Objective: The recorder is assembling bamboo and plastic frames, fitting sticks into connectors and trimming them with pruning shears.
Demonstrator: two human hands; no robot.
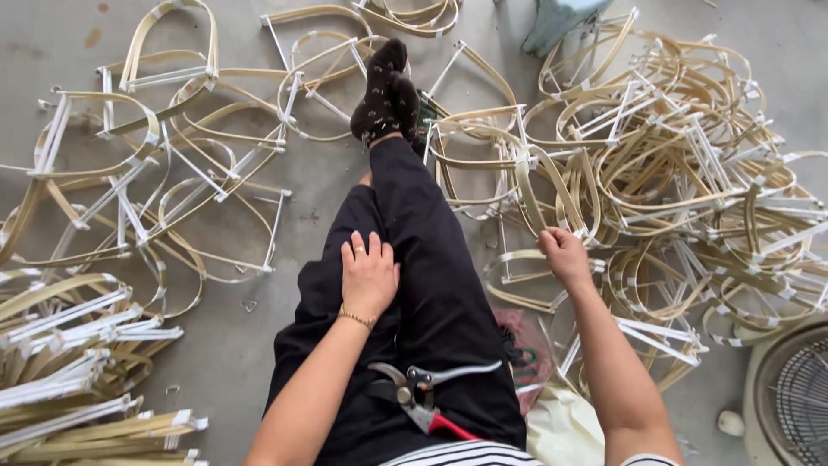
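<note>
Right of centre in the frame, right hand [565,256] closed around a pale bamboo strip loop [528,259] at the near edge of a big tangled heap of bent bamboo frames [690,173], fingers curled over the strip. Heap filling the right half of the frame, loops tied with white crosspieces, lying on the grey concrete floor [233,345]. Left of centre, left hand [369,276] resting flat and open on the left thigh of black trousers [431,285], fingers spread, gripping nothing; ring on one finger, thin gold bracelet [355,318] at the wrist. Lower centre, on the lap, pruning shears [423,395] with metal blades and a red handle, touched by neither hand. One leg stretched toward the top centre, foot in a dark patterned sock [385,91]. Upper left, more frames [164,164] scattered loosely on the floor. Lower left, neat stack of straight strips [78,371] with white ends. Lower right corner, part of a white fan [793,397]. Top centre-right, leg of a teal stool [552,22].
</note>
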